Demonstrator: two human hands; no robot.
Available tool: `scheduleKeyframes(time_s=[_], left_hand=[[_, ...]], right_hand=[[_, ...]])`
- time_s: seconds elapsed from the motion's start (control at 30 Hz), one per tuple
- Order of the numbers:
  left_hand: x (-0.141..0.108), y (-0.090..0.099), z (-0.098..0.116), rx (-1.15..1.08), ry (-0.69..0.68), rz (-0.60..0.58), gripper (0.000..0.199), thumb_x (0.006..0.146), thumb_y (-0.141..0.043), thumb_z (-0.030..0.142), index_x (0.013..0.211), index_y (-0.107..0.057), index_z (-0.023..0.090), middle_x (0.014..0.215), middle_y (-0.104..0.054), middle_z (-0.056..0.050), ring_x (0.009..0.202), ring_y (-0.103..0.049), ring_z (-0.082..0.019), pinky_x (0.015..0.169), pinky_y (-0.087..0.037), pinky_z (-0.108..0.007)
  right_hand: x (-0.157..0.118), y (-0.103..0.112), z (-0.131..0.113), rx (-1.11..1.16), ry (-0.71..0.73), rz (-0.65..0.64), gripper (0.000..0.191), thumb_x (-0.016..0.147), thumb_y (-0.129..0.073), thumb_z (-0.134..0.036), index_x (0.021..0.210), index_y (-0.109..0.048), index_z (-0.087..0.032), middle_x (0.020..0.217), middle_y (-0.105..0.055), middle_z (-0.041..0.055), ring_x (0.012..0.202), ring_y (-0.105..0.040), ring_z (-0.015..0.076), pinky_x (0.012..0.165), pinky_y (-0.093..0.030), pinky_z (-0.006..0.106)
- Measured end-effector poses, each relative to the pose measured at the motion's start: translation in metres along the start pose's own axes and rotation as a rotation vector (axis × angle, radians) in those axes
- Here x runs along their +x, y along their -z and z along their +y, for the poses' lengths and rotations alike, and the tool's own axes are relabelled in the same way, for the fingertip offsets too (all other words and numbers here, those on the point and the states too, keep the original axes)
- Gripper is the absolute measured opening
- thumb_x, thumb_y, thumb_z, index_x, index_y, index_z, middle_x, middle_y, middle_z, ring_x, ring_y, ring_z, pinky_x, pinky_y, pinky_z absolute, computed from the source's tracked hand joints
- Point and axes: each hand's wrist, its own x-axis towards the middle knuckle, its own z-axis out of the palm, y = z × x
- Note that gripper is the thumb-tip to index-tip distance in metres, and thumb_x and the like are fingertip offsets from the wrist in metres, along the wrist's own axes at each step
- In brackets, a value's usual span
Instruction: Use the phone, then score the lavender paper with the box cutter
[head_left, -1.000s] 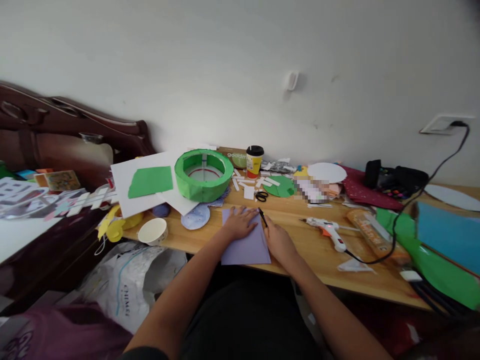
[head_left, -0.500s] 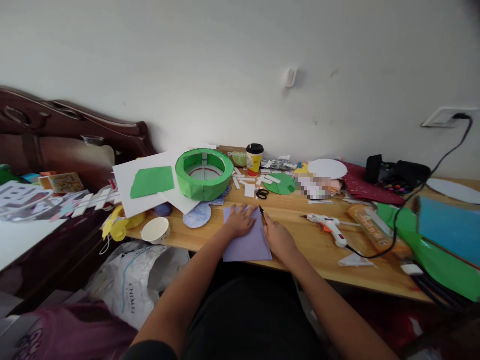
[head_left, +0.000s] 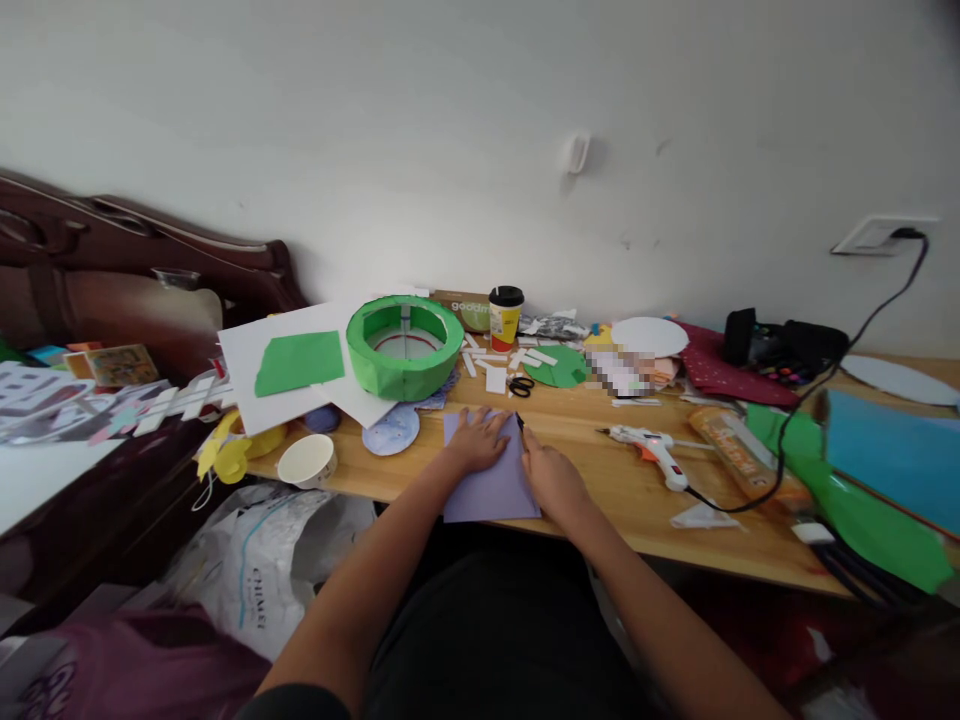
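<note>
My left hand (head_left: 478, 442) lies flat on a purple sheet (head_left: 491, 495) at the table's front edge, fingers spread and pressing it down. On the sheet's right side, my right hand (head_left: 551, 473) is closed around a slim black tool (head_left: 520, 422). Its tip points away from me along the sheet's right edge; I cannot make out whether it is a pen or a cutter. Beyond both hands lie black-handled scissors (head_left: 520, 386), touched by neither hand.
A green paper ring (head_left: 405, 375) stands at the back left, near a white bowl (head_left: 307, 462). Behind the scissors is a lidded cup (head_left: 505, 325). On the right lie a glue gun (head_left: 652, 445) with its cord and an orange packet (head_left: 746, 460). White paper strips (head_left: 536, 358) are scattered about.
The whole view has shifted slightly. Both hands stay in nearly the same place on the purple sheet, and the black tool is still in my right hand.
</note>
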Motion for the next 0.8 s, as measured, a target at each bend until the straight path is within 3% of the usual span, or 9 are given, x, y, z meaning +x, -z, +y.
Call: scheduleKeyframes(time_s=[0.17, 0.4, 0.57, 0.73, 0.8], left_hand=[[0.000, 0.001, 0.001, -0.003, -0.003, 0.002, 0.052, 0.100, -0.031, 0.042, 0.152, -0.031, 0.031, 0.153, -0.044, -0.003, 0.141, -0.034, -0.033, 0.113, -0.019, -0.066], [-0.001, 0.002, 0.000, -0.001, -0.027, -0.012, 0.048, 0.101, -0.027, 0.043, 0.149, -0.035, 0.040, 0.156, -0.039, 0.003, 0.141, -0.033, -0.034, 0.110, -0.020, -0.069], [-0.004, 0.008, 0.000, 0.020, -0.050, -0.042, 0.047, 0.102, -0.027, 0.042, 0.148, -0.036, 0.041, 0.156, -0.039, 0.003, 0.141, -0.033, -0.033, 0.110, -0.021, -0.070], [-0.006, 0.020, -0.010, 0.065, -0.088, -0.092, 0.044, 0.101, -0.033, 0.039, 0.144, -0.043, 0.036, 0.154, -0.042, -0.001, 0.141, -0.038, -0.029, 0.112, -0.023, -0.065], [-0.008, 0.027, -0.012, 0.077, -0.095, -0.103, 0.043, 0.102, -0.033, 0.037, 0.143, -0.045, 0.033, 0.155, -0.041, -0.003, 0.141, -0.038, -0.027, 0.114, -0.024, -0.061]], right_hand=[[-0.006, 0.001, 0.004, 0.050, -0.021, -0.015, 0.053, 0.099, -0.033, -0.024, 0.150, -0.038, -0.013, 0.103, -0.071, 0.0176, 0.094, -0.069, 0.0266, 0.080, -0.047, 0.033], [-0.003, -0.002, 0.028, 0.264, -0.076, 0.246, 0.052, 0.099, -0.036, -0.037, 0.146, -0.044, -0.017, 0.118, -0.069, 0.0148, 0.102, -0.067, 0.0258, 0.085, -0.047, 0.032], [0.008, -0.004, 0.036, 0.290, -0.074, 0.264, 0.050, 0.098, -0.037, -0.033, 0.145, -0.048, -0.020, 0.107, -0.073, 0.0127, 0.090, -0.069, 0.0259, 0.079, -0.048, 0.033], [0.013, -0.011, 0.046, 0.353, 0.016, 0.289, 0.059, 0.093, -0.039, -0.023, 0.152, -0.036, -0.014, 0.114, -0.067, 0.0145, 0.100, -0.064, 0.0242, 0.085, -0.046, 0.031], [0.017, -0.015, 0.049, 0.321, 0.037, 0.263, 0.064, 0.091, -0.041, -0.020, 0.154, -0.030, -0.015, 0.112, -0.062, 0.0146, 0.095, -0.063, 0.0238, 0.083, -0.046, 0.032]])
